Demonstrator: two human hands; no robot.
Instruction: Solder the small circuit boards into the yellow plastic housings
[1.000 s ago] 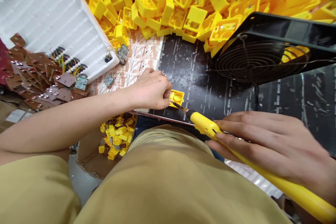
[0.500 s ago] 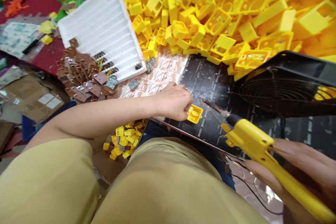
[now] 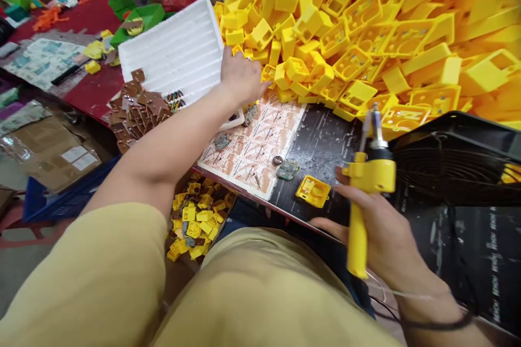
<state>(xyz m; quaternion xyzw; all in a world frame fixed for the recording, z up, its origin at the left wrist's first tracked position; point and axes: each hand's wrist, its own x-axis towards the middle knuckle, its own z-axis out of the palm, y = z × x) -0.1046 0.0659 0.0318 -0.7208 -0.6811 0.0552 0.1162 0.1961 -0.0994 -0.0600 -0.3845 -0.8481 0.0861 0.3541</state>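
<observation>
My left hand (image 3: 244,77) reaches to the near left edge of the heap of yellow plastic cases (image 3: 301,68), beside the white foam tray (image 3: 171,54). Its thumb stands apart from the fingers, close to a small case; the fingertips are partly hidden. In my right hand (image 3: 380,222) is a yellow soldering gun (image 3: 358,227), held with its metal tip pointing up. Just left of that hand, a small open yellow case (image 3: 313,191) lies on the black bench top. Beside it are a green circuit board (image 3: 287,170) and a small round dark part (image 3: 277,160).
A black fan (image 3: 448,157) stands at the right. Brown boards (image 3: 140,111) are piled against the foam tray. Below the bench edge is a box of small yellow cases (image 3: 199,219). A cardboard box (image 3: 51,146) sits at far left, and a cable (image 3: 439,322) hangs by my right wrist.
My left hand has left the small case and moved up and left to the heap. The soldering gun has swung from pointing left to upright. A green board and round part now show beside the case.
</observation>
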